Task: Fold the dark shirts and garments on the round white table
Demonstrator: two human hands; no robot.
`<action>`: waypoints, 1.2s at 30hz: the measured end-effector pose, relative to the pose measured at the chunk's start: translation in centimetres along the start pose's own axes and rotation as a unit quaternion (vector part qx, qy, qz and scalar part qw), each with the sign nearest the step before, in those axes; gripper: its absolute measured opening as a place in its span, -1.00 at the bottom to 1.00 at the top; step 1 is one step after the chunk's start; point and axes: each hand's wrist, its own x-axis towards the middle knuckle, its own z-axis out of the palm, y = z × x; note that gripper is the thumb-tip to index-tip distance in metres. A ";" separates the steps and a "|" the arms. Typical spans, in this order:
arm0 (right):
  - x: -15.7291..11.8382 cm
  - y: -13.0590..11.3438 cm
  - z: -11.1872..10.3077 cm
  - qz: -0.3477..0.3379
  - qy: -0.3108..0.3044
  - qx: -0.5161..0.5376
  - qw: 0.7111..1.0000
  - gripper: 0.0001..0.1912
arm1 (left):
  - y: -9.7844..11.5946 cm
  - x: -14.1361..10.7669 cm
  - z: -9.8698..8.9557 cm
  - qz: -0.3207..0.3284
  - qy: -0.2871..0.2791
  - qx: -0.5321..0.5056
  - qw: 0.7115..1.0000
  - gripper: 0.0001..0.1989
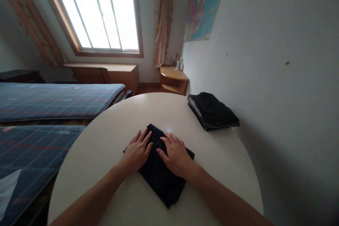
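A dark navy folded cloth (161,180), possibly a garment, lies flat and at a slant on the white round table (106,141). Across its left upper part rests my left hand (137,150), palm down with the fingers spread. My right hand (176,153) lies palm down on its right upper part, fingers stretched out and thumb apart. Both hands touch the cloth from above, and neither grips it. The fabric under the palms is hidden.
A folded black cloth with white edge stitching (213,111) sits at the table's right rear, near the white wall (278,113). Plaid mattresses (53,102) stand to the left. Behind the table are a corner shelf (174,74) and a wooden desk (122,74) beneath the window.
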 end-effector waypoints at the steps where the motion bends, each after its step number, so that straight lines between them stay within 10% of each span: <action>1: 0.4 0.5 -0.2 0.017 0.017 0.001 1.000 -0.46 | 0.1 0.0 0.0 -0.013 0.000 0.005 1.000 -0.47; 25: 3.1 8.9 -4.5 0.185 -0.017 0.031 0.982 -0.62 | 4.6 7.4 0.6 0.122 -0.090 -0.074 0.986 -0.47; 36: 5.1 11.5 -10.1 0.158 0.102 -0.022 0.982 -0.74 | 3.7 7.7 1.4 -0.007 -0.026 -0.038 0.999 -0.44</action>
